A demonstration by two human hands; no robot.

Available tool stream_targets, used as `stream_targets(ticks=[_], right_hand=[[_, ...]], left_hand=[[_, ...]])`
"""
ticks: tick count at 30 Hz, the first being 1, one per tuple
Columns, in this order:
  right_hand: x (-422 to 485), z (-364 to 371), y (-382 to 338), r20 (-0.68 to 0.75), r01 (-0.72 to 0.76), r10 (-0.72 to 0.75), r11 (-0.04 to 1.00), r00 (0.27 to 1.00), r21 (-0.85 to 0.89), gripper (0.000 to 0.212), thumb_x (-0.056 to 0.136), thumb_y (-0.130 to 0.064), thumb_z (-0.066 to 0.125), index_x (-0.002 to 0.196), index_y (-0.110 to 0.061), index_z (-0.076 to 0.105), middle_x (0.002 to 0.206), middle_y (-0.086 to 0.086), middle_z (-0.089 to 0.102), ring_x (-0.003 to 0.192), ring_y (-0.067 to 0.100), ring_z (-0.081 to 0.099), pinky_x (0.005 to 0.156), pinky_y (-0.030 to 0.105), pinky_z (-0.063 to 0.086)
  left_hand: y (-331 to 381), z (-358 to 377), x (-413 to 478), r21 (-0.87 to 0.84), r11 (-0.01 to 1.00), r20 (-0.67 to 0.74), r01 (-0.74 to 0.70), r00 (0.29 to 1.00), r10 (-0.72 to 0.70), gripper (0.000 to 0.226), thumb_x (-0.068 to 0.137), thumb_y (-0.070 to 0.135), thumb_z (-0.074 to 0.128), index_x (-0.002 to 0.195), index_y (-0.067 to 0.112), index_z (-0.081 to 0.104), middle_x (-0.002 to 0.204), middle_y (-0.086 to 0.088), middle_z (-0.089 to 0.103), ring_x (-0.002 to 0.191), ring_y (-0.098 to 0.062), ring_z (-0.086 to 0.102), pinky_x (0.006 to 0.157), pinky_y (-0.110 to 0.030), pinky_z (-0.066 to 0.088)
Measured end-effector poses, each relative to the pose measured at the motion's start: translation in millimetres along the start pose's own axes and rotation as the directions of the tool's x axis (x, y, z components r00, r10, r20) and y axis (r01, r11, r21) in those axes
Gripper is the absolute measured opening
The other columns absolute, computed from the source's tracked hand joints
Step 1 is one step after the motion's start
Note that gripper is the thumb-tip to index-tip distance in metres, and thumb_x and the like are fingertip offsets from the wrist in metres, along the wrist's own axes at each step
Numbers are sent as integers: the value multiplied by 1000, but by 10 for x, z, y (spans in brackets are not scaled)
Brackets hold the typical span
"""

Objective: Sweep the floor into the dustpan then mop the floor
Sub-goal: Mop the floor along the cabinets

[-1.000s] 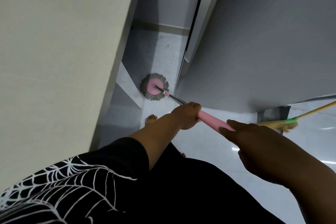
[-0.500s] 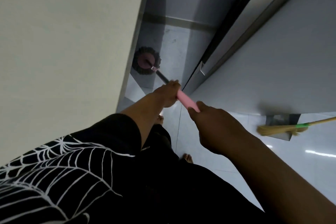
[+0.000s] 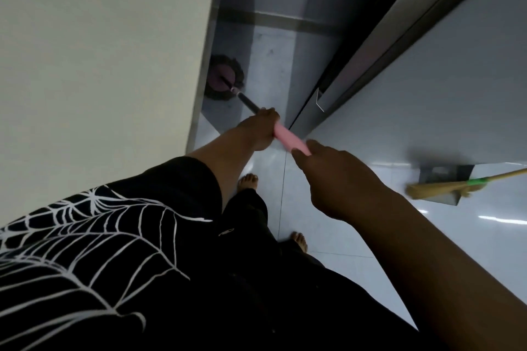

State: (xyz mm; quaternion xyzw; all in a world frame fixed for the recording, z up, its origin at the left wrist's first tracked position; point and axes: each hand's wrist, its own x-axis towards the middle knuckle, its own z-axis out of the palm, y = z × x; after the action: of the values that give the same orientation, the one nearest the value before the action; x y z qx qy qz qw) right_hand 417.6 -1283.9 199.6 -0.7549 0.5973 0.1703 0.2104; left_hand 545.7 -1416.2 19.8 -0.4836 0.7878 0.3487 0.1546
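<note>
Both of my hands hold a mop by its pink handle grip (image 3: 286,138). My left hand (image 3: 261,128) grips the front of the grip where the dark shaft begins. My right hand (image 3: 339,179) grips the near end. The round mop head (image 3: 224,81), pink in the middle with a grey fringe, lies flat on the grey floor tiles (image 3: 273,65) in a narrow gap, half hidden behind the cream wall edge. A straw broom (image 3: 433,189) with a green collar lies across a grey dustpan (image 3: 440,175) on the floor at right.
A cream wall (image 3: 99,65) fills the left. A grey door or panel (image 3: 442,80) with a dark frame bounds the gap on the right. My bare feet (image 3: 249,181) stand on glossy white tiles below the hands.
The mop head has been pushed farther into the gap and leftward, partly behind the wall edge. Both hands moved forward and up with the handle. The broom and dustpan stayed put.
</note>
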Motion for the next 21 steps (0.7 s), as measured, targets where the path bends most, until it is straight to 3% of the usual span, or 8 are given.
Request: stream_targets(ticks=[9, 14, 21], right_hand=[[-1179, 224, 320, 10, -38, 38, 999, 999, 20, 45, 87, -6, 45, 129, -20, 43, 92, -1, 41, 63, 16, 43, 49, 26, 25], [-1762, 231, 424, 57, -68, 66, 997, 996, 42, 47, 87, -8, 44, 131, -24, 42, 95, -2, 44, 71, 16, 52, 62, 31, 48], [-1919, 198, 417, 80, -39, 38, 999, 996, 12, 42, 89, -13, 47, 129, -25, 43, 96, -4, 47, 76, 15, 54, 67, 29, 49]], left_hand=[[902, 568, -577, -19, 989, 6, -145, 989, 145, 32, 94, 22, 58, 121, 8, 47, 124, -14, 54, 106, -31, 60, 92, -45, 51], [1345, 887, -810, -32, 973, -2, -227, 974, 227, 26, 93, 24, 59, 114, 13, 50, 113, -9, 58, 97, -28, 61, 87, -44, 53], [1457, 1009, -897, -58, 963, -41, -261, 965, 259, 27, 94, 22, 57, 118, 12, 50, 118, -9, 56, 97, -27, 60, 85, -42, 52]])
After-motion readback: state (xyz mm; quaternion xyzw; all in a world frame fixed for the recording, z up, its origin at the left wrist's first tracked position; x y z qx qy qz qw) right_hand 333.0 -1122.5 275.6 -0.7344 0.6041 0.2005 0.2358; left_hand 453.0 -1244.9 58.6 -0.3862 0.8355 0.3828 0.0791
